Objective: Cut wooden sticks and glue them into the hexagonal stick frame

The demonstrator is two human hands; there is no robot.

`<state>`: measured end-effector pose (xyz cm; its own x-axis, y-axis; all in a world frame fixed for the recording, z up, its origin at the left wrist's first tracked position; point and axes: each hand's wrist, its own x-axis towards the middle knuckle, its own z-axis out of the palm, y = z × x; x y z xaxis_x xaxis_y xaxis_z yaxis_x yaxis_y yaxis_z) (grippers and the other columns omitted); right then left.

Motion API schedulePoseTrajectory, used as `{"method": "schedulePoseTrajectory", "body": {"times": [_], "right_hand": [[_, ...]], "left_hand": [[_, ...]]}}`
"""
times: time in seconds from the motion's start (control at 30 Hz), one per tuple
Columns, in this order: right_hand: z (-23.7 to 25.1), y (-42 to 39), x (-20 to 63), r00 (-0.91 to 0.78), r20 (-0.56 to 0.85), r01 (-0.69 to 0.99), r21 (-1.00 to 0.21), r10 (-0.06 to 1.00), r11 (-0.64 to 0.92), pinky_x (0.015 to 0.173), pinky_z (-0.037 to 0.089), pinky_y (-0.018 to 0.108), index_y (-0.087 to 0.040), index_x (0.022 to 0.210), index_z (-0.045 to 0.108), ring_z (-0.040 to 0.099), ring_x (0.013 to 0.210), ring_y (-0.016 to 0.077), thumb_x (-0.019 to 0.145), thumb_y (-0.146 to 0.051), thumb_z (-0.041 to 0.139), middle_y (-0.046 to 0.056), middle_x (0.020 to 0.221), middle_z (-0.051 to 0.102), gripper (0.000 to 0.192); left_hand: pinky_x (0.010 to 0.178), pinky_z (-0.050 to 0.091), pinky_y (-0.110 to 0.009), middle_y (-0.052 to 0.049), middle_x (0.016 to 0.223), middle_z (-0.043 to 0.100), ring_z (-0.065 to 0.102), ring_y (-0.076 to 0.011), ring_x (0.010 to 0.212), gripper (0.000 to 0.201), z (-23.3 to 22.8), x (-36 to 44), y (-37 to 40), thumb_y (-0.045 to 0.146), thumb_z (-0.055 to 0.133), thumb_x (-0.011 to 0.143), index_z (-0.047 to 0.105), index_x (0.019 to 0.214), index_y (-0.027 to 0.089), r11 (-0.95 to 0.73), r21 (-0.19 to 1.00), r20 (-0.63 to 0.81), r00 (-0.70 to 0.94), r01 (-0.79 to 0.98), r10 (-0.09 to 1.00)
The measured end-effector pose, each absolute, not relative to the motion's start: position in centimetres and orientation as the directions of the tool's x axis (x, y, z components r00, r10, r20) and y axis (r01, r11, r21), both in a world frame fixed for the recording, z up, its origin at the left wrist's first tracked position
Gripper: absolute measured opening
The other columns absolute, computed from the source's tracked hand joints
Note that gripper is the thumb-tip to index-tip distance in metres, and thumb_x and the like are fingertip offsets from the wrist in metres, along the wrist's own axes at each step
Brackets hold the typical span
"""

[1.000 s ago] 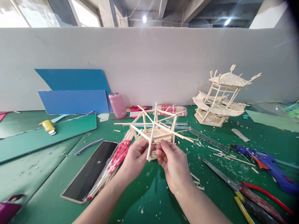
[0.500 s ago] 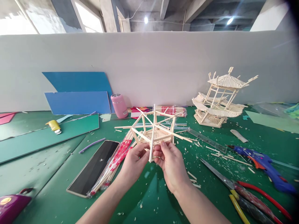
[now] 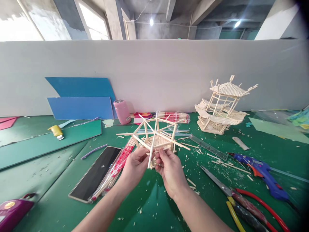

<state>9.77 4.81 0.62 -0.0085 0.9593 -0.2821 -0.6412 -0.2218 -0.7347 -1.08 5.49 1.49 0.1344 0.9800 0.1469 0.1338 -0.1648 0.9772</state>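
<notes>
Both hands, left hand (image 3: 135, 166) and right hand (image 3: 169, 167), are pinching the stick frame (image 3: 156, 135) together, holding it just above the green desk (image 3: 154, 206). It's looking light, brittle at the glue joints; gripping the hexagonal base, not the spokes

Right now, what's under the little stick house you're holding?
Under the stick frame, both hands grip it: left hand, right hand. Below lies the green mat with wood chips. The frame's underside is hidden by the fingers.

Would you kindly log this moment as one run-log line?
left hand: grips stick frame | right hand: grips same frame | frame: held above green mat | finished pavilion model: far right
</notes>
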Motion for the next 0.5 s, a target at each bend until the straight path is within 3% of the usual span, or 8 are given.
{"method": "schedulePoseTrajectory", "body": {"times": [0.1, 0.27, 0.43, 0.5], "right_hand": [[0.5, 4.7, 9.8, -0.015, -0.285, -0.628, -0.743, 0.959, -0.231, 0.045, 0.037, 0.015, -0.015, 0.065, 0.058, 0.042, 0.047, 0.0030, 0.066, -0.036, 0.068, -0.005, 0.057, 0.053, 0.023], [0.3, 3.1, 10.8, -0.040, -0.270, -0.549, -0.799, 0.962, -0.247, 0.046, 0.033, 0.017, -0.016, 0.065, 0.059, 0.041, 0.048, 0.0048, 0.071, -0.038, 0.066, -0.005, 0.054, 0.050, 0.023], [0.5, 0.5, 12.7, -0.118, -0.190, -0.342, -0.914, 0.975, -0.220, 0.047, 0.031, 0.019, -0.017, 0.074, 0.065, 0.038, 0.049, 0.0061, 0.074, -0.039, 0.062, -0.005, 0.055, 0.049, 0.023], [0.4, -0.4, 13.4, -0.138, -0.175, -0.303, -0.930, 0.975, -0.210, 0.048, 0.032, 0.020, -0.018, 0.076, 0.067, 0.041, 0.051, 0.0070, 0.074, -0.040, 0.063, -0.002, 0.060, 0.054, 0.023]], "left_hand": [[0.055, 0.043, -0.021, 0.002, 0.056, 0.055, 0.052, -0.0128, 0.057, 0.013, 1.4, -1.3, 5.5, 0.026, 0.066, 0.071, 0.069, 0.078, 0.016, -0.147, 0.980, 0.128, 0.147, 0.131, 0.981], [0.061, 0.045, -0.025, -0.003, 0.078, 0.063, 0.057, -0.0171, 0.071, 0.032, 0.7, -1.7, 3.3, 0.028, 0.066, 0.071, 0.061, 0.100, 0.017, -0.061, 0.986, 0.055, 0.044, 0.154, 0.998], [0.053, 0.039, -0.020, -0.002, 0.066, 0.061, 0.051, -0.0122, 0.059, 0.021, 1.5, 0.0, -0.5, 0.034, 0.063, 0.074, 0.065, 0.076, 0.014, 0.164, 0.984, -0.162, -0.028, 0.073, 0.986], [0.050, 0.036, -0.019, 0.000, 0.058, 0.058, 0.047, -0.0102, 0.053, 0.022, 2.0, 1.1, -1.5, 0.035, 0.064, 0.073, 0.067, 0.075, 0.013, 0.231, 0.973, -0.229, 0.051, -0.022, 0.972]]}}
